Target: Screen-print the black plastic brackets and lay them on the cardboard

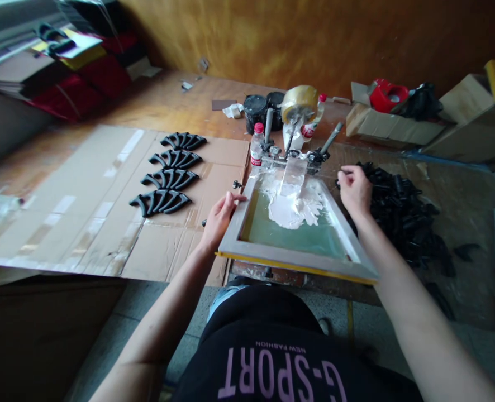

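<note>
Head view showed the screen-printing frame (pixel 306 262) in front of me, between my two hands, with its side rails running away from my body. My left hand (pixel 219 220) was at the left rail, the fingers bent against it; whether they gripped it, I cannot tell. My right hand (pixel 355 190) was just beside the far part of the right rail, its fingers curled; I cannot tell if they closed on something dark near the tips. This hand was the nearer one to the pile of black curved parts (pixel 407 206), which lay to its right, pointing in mixed directions. Four rows of similar parts (pixel 163 202) lay on the cardboard (pixel 84 195), to the left of my left hand. White paste (pixel 291 211) was spread on the green mesh (pixel 264 226) inside the frame. Behind stood two dark tubs (pixel 255 114), their contents unclear, and a red-capped bottle (pixel 256 148). At far right, an open carton (pixel 398 129) held a red roll (pixel 389 96) and something black.
</note>
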`<state>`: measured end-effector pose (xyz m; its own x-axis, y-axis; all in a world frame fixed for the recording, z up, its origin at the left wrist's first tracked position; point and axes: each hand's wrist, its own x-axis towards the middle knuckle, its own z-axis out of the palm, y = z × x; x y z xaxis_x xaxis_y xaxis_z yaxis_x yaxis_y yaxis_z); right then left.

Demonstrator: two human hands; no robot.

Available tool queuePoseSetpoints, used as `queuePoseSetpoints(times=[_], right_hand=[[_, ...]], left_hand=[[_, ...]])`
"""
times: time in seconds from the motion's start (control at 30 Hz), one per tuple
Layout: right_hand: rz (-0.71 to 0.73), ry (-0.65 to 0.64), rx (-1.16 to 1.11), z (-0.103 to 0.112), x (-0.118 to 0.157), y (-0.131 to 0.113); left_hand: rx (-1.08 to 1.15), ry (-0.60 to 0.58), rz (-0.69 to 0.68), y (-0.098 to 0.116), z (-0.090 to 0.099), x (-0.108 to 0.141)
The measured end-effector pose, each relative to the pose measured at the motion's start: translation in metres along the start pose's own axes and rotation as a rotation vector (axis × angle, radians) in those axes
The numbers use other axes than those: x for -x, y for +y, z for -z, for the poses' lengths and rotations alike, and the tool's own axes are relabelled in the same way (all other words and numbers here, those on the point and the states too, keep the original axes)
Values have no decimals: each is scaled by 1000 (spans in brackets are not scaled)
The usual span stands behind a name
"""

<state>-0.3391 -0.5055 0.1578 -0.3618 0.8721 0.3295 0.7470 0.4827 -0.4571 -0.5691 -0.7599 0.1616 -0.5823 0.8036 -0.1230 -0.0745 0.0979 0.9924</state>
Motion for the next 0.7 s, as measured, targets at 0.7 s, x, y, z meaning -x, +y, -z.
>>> queuePoseSetpoints(times=[0.7], right_hand=[[476,-372,-11,-43,108,-12]], left_hand=[[65,91,514,-103,9,35]])
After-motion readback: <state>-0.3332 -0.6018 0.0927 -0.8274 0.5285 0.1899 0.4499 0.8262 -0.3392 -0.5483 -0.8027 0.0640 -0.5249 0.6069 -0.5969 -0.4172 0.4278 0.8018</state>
